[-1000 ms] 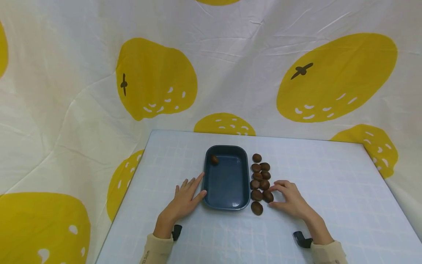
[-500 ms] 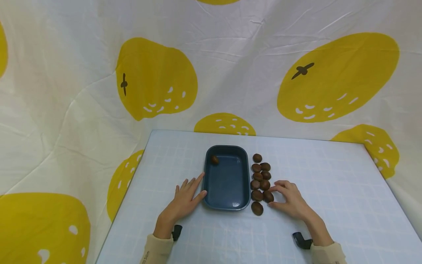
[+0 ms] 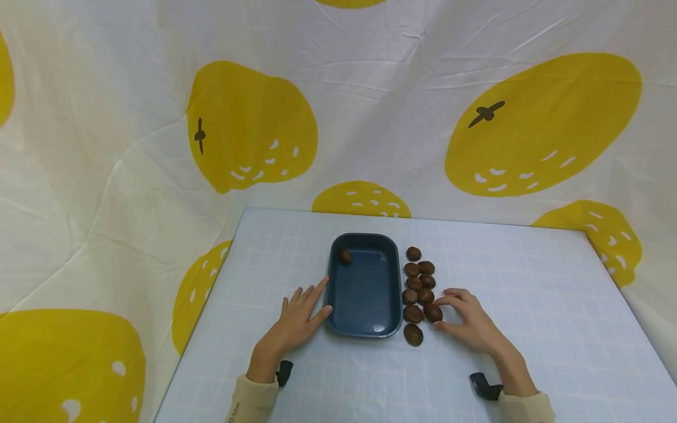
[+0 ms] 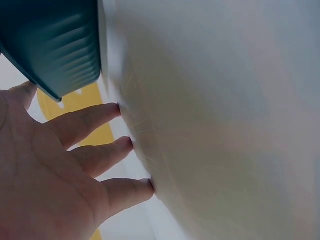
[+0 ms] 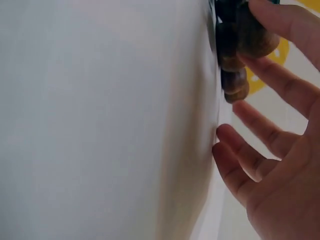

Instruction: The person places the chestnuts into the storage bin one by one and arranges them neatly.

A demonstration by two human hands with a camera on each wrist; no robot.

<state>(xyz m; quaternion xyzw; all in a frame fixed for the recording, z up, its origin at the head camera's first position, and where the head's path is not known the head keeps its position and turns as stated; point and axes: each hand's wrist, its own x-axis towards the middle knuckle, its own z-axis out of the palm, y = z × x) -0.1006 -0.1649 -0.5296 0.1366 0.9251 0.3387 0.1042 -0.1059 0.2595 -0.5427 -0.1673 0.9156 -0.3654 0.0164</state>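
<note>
Beside the tray, my right hand (image 3: 472,320) pinches a brown chestnut (image 3: 433,313) between thumb and index finger. In the right wrist view this chestnut (image 5: 255,35) sits between those two fingertips, and the other fingers touch the tabletop. My left hand (image 3: 296,317) lies spread at the left side of a dark blue rectangular tray (image 3: 365,336), its thumb and index finger touching the rim. The left wrist view shows that palm (image 4: 45,170) with the fingertips on the table and the tray's ribbed wall (image 4: 65,50) above. One chestnut (image 3: 345,256) lies in the tray's far left corner.
Several more chestnuts (image 3: 414,283) stand in two close columns along the tray's right side. A single one (image 3: 413,335) lies nearest the front. The table (image 3: 529,276) has a pale checked cover, and a fruit-patterned cloth (image 3: 381,117) hangs behind it.
The chestnut at my right fingertips has shifted slightly right and up, away from its neighbours, and my right hand moved a little with it. My left hand and the tray stay put.
</note>
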